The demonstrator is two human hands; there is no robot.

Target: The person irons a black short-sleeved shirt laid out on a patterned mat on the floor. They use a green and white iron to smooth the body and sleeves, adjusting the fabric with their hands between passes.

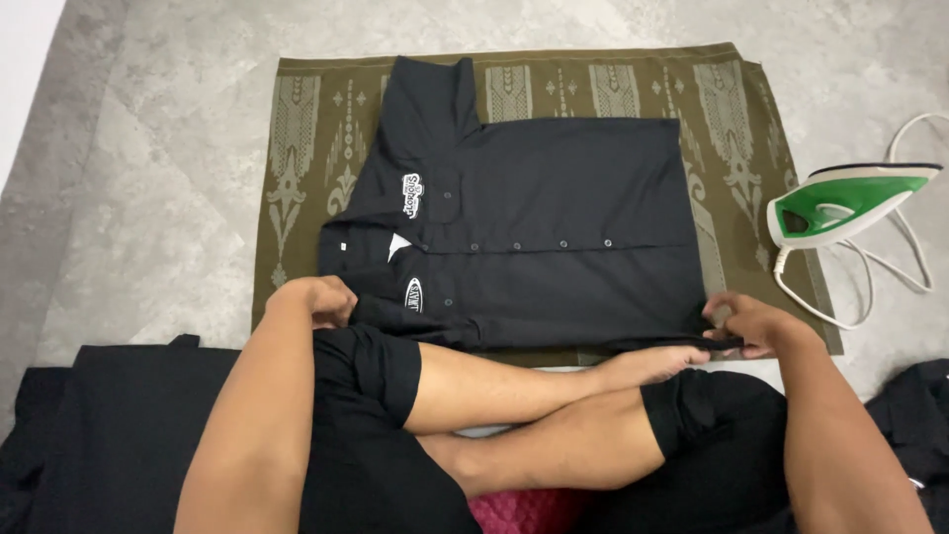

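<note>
A black button-up shirt (554, 218) with white chest patches lies flat on an olive patterned cloth (306, 129) spread on the floor, collar to the left. My left hand (321, 300) grips the shirt's near shoulder edge by the collar. My right hand (743, 321) pinches the shirt's near bottom hem at the right. My crossed legs sit just in front of the cloth.
A green and white iron (845, 203) stands on the grey floor to the right of the cloth, its white cord (905, 267) looping beside it. Dark garments (109, 415) lie at my left and far right. A red cushion (524, 509) shows under my legs.
</note>
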